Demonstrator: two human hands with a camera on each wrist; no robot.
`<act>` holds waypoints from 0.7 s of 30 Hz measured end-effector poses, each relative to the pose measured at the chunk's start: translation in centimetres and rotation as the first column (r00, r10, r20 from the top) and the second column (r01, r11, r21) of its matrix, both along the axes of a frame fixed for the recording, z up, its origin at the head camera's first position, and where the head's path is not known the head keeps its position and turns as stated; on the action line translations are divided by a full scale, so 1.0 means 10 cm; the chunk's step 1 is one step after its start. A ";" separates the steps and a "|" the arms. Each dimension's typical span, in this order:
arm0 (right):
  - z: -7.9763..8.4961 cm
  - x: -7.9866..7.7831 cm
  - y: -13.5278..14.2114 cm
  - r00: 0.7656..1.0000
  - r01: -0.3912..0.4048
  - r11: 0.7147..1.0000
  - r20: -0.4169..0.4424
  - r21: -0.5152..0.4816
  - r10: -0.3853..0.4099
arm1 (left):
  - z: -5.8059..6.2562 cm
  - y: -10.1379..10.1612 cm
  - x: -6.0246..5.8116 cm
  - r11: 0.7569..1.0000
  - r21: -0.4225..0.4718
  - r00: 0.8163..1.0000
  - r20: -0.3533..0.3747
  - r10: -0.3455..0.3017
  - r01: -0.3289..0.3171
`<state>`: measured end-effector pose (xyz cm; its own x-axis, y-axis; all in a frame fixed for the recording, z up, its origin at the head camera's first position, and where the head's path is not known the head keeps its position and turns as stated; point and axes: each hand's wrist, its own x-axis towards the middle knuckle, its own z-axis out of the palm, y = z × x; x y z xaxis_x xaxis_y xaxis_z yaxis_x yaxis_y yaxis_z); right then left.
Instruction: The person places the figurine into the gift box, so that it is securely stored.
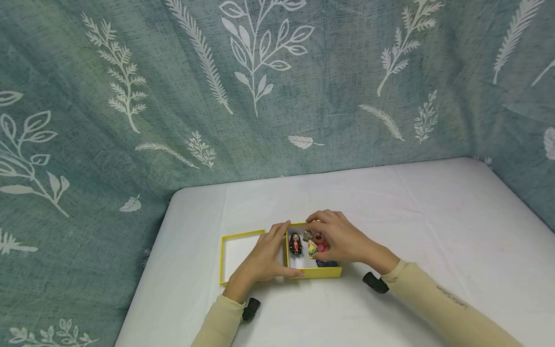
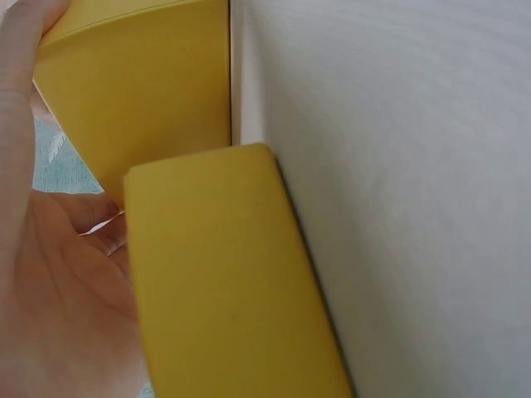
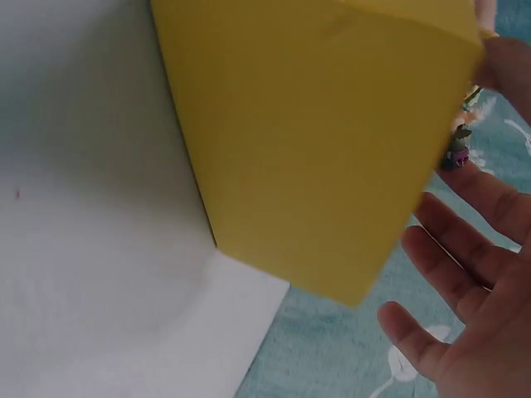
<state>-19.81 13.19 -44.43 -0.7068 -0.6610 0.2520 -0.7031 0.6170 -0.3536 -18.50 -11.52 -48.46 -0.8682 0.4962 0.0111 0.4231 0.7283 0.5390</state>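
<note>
A shallow yellow box (image 1: 321, 273) with a white inside sits on the table. My left hand (image 1: 266, 255) holds its left side, thumb along the front wall and fingers at the far left corner. Over the box, my right hand (image 1: 340, 238) pinches a small figurine (image 1: 312, 248) with yellow on it between thumb and forefinger; part of it shows beyond the box edge in the right wrist view. Inside lie a dark-haired figurine (image 1: 296, 244) at the left, a reddish-pink figurine (image 1: 321, 240) beside the right hand and a dark blue piece (image 1: 326, 263) near the front wall.
Left of the box lies a yellow-rimmed lid (image 1: 222, 260) with its white inside up, partly behind the left hand. A white cloth covers the table (image 1: 390, 207). Behind it hangs a green leaf-patterned curtain (image 1: 277, 130). Each wrist carries a black camera (image 1: 375, 283).
</note>
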 end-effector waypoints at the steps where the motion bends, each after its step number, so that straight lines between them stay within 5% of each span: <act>1: -0.01 0.00 -0.02 1.000 -0.006 1.000 -0.002 -0.004 0.006 | 0.00 0.00 0.00 1.000 0.002 1.000 0.002 -0.001 0.001; 21: -0.24 0.00 -0.24 1.000 -0.023 1.000 -0.001 0.012 0.023 | -0.05 -0.01 -0.02 1.000 0.020 0.999 -0.025 -0.022 0.023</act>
<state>-19.79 10.82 -46.82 -0.6907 -0.6804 0.2450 -0.7179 0.6045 -0.3451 -18.74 -11.66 -48.91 -0.8560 0.5152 0.0430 0.4528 0.7071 0.5431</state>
